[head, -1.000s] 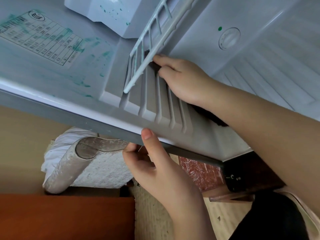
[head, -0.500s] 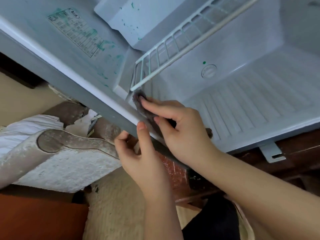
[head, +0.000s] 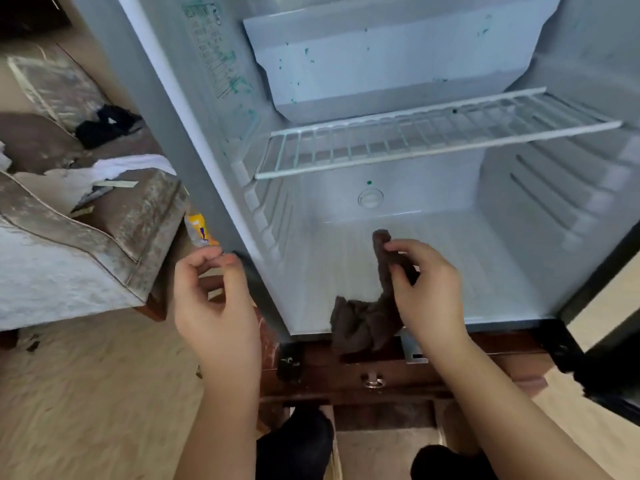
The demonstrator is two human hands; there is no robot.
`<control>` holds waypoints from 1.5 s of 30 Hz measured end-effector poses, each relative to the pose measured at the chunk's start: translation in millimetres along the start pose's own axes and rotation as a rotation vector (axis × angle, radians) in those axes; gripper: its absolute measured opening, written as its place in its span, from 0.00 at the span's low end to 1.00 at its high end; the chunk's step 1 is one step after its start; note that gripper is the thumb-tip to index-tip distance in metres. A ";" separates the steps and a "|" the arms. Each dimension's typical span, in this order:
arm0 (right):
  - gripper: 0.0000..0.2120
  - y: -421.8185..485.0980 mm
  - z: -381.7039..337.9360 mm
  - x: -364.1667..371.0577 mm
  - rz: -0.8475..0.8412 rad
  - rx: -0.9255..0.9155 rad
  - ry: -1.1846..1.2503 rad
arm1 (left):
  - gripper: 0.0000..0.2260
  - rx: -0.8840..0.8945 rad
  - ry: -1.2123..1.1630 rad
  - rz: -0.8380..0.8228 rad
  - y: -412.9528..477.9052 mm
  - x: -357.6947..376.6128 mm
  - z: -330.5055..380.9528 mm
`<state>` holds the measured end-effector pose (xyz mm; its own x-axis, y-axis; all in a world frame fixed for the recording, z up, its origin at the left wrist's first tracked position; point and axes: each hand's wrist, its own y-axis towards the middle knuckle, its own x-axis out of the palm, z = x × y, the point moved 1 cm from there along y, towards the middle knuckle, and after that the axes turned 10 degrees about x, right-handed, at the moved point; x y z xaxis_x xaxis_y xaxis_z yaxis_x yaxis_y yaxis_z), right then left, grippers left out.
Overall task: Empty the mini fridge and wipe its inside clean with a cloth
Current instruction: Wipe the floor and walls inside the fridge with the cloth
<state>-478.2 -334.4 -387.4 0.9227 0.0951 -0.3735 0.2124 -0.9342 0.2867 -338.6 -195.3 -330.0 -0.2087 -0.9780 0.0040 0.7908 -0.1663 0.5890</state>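
A worn grey upholstered sofa [head: 86, 237] sits at far left. The left hand [head: 214, 299] hovers loosely curled, grasping nothing, just beside the open white mini fridge [head: 433, 265]'s grey front edge. Further right, the right hand [head: 426, 289] pinches a dark brown cloth [head: 363, 320] draping onto the fridge's ribbed floor, below the white wire shelf [head: 433, 133].

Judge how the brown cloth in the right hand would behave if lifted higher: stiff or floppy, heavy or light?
Probably floppy: the brown cloth droops from the right hand and bunches in folds over the fridge floor's front edge. Likely light, since a few fingers hold it up. Its matte, textured surface suggests it is not slippery.
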 end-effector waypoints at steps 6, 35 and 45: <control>0.16 66.6 -0.4 51.1 -0.046 0.133 -0.114 | 0.08 -0.076 0.017 -0.139 13.9 -2.4 -14.1; 0.15 -83.3 -31.1 -1.6 -0.442 -0.251 -0.380 | 0.03 -0.243 -0.048 -0.351 25.5 -23.5 -22.3; 0.15 -88.5 -18.7 8.2 -0.598 -0.368 -0.511 | 0.04 -0.230 -0.014 -0.327 22.9 -21.4 -25.1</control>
<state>-483.4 -244.5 -399.4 0.3838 0.2859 -0.8780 0.7879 -0.5973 0.1499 -301.6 -181.3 -336.9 -0.4771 -0.8674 -0.1417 0.7895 -0.4938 0.3645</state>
